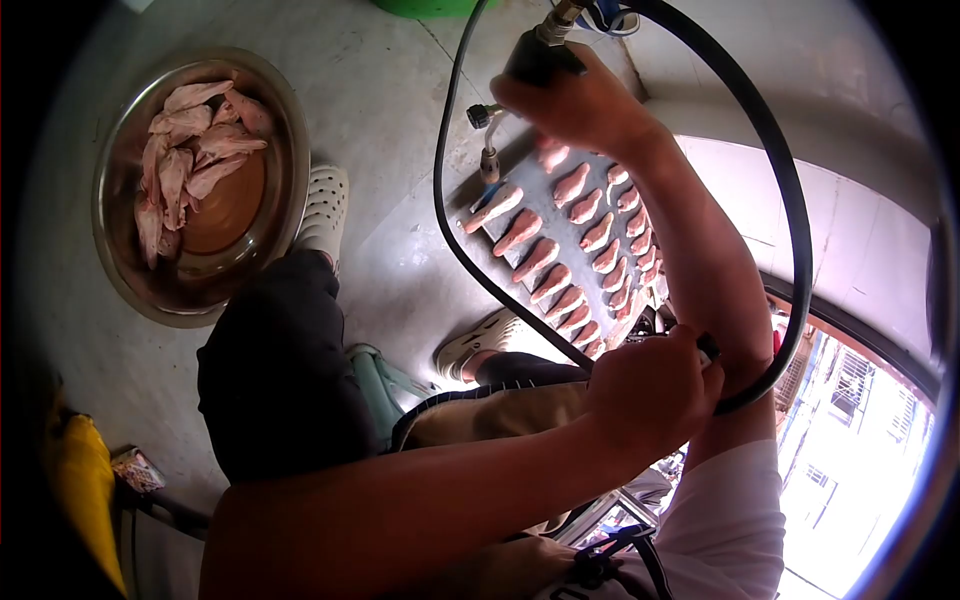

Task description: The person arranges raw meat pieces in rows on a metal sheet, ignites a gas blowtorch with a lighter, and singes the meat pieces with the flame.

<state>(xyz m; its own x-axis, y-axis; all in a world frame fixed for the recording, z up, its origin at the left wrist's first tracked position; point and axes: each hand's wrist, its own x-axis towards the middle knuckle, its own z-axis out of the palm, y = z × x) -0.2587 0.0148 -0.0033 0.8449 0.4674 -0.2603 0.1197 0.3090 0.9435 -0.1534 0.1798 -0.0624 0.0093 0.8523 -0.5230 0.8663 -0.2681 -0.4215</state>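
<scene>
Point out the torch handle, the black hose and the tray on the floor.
Torch handle (534,62): head view, on its exposed dark body.
Black hose (801,230): head view, on its thick curve at the right.
Tray (565,229): head view, on a bare patch of its surface.

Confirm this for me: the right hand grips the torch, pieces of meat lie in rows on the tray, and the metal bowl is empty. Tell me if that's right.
Not quite: the metal bowl isn't empty; the head view shows more meat heaped in it. The right hand does grip the torch, and pieces lie in rows on the tray.
</scene>
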